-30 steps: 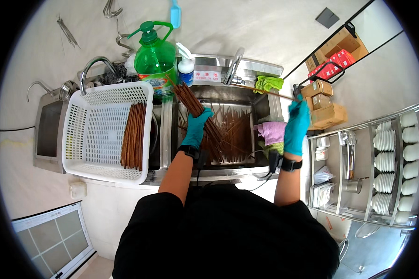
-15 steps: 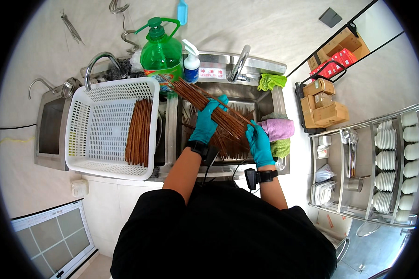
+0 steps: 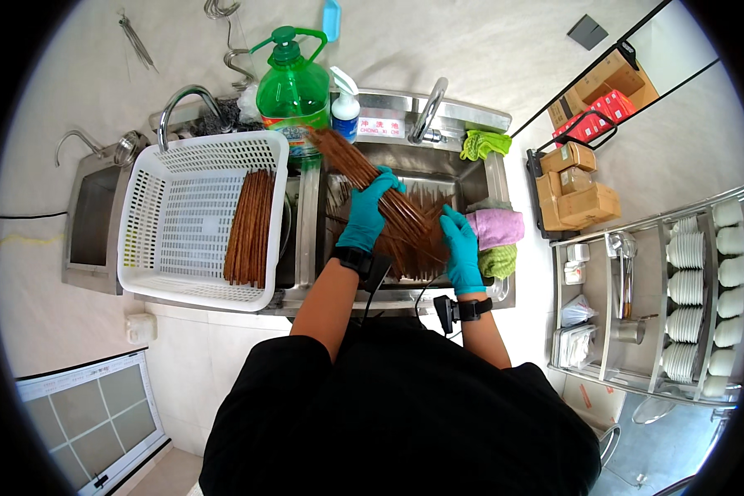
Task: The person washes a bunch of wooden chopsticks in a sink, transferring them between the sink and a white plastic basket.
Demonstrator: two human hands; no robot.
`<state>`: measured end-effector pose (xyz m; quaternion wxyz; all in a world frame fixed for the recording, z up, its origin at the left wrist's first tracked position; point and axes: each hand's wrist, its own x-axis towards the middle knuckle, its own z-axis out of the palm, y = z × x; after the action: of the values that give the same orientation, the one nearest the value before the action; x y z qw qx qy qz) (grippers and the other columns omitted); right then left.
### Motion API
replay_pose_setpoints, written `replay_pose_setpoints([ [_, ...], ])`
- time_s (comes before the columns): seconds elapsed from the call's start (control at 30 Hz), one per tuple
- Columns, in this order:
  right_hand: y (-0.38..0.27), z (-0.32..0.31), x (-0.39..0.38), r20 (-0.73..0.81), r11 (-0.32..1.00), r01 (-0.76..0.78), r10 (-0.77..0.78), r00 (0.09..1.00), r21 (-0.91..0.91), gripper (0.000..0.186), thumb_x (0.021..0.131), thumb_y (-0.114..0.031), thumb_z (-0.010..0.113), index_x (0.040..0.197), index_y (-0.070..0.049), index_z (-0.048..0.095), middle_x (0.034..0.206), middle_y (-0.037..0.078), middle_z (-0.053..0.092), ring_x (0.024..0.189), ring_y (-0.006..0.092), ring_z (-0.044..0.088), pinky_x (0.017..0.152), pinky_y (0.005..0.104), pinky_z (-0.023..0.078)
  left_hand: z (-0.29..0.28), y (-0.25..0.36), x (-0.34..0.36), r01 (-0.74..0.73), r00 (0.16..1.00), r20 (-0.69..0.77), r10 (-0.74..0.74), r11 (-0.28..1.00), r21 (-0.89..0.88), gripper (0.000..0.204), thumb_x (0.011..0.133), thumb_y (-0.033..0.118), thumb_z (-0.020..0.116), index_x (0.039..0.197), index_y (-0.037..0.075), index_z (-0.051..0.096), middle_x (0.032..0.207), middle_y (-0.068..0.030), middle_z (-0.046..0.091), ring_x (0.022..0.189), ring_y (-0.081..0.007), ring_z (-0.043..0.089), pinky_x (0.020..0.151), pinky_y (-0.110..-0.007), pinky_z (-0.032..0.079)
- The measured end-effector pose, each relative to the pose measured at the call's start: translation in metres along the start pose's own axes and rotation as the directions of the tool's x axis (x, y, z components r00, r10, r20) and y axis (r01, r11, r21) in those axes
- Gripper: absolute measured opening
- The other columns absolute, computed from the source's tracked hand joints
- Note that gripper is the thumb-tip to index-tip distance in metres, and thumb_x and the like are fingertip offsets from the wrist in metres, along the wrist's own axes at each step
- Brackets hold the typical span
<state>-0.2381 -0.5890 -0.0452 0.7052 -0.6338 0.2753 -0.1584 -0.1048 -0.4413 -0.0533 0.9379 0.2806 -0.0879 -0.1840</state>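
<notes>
My left hand [image 3: 367,217], in a teal glove, is closed round a thick bundle of brown chopsticks [image 3: 403,217] held slantwise over the sink [image 3: 307,227]. The bundle's upper end points to the far left and is smeared by motion. My right hand [image 3: 461,248], gloved alike, is beside the bundle's lower end with its fingers extended; no chopstick shows in them. Beneath the hands, more loose chopsticks [image 3: 409,263] lie in the metal basin, partly hidden by the left hand and bundle. Another row of chopsticks [image 3: 250,227] lies along the right side of a white perforated basket [image 3: 186,217].
Behind the sink stand a green pump jug [image 3: 293,95], a white spray bottle [image 3: 345,107] and a curved faucet [image 3: 430,112]. A green cloth [image 3: 485,144] and a purple cloth [image 3: 498,228] lie on the right rim. Shelves of white dishes [image 3: 684,285] stand farther right.
The single chopstick that my right hand held across the bundle no longer shows there. The bundle in my left hand has shifted, its upper end now blurred.
</notes>
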Motion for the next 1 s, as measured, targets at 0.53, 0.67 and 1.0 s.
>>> replay_pose_setpoints([
  [0.53,-0.156,0.032,-0.004,0.347,0.629,0.728,-0.641,0.684,-0.271,0.025,0.08,-0.004,0.064,0.104,-0.006,0.062,0.099,0.005,0.061,0.088,0.0151,0.058,0.078,0.0258,0.046,0.02,-0.011,-0.018,0.078,0.976,0.094,-0.199,0.712,0.698,0.027,0.078,0.012,0.068,0.102,0.003,0.06,0.089,-0.0063,0.064,0.079,-0.0143,0.061,0.068,-0.028,0.05],
  [0.67,-0.155,0.03,-0.012,0.343,0.548,0.725,-0.644,0.684,-0.417,0.022,0.072,-0.013,0.072,0.092,-0.007,0.064,0.085,0.005,0.061,0.082,0.0172,0.059,0.073,0.0282,0.047,0.019,-0.016,-0.017,-0.058,0.98,0.164,-0.109,0.634,0.771,0.031,0.077,0.01,0.067,0.105,0.002,0.058,0.092,-0.008,0.064,0.081,-0.0144,0.06,0.069,-0.029,0.05],
  [1.0,-0.126,0.046,-0.027,0.011,0.781,0.438,-0.484,0.875,-0.446,0.035,0.066,-0.027,0.079,0.088,-0.007,0.06,0.078,0.004,0.058,0.073,0.017,0.058,0.065,0.0285,0.048,-0.005,-0.049,-0.017,-0.129,0.991,0.119,0.057,0.593,0.795,0.04,0.077,0.011,0.067,0.113,0.002,0.052,0.098,-0.0116,0.061,0.087,-0.0204,0.061,0.07,-0.033,0.051],
])
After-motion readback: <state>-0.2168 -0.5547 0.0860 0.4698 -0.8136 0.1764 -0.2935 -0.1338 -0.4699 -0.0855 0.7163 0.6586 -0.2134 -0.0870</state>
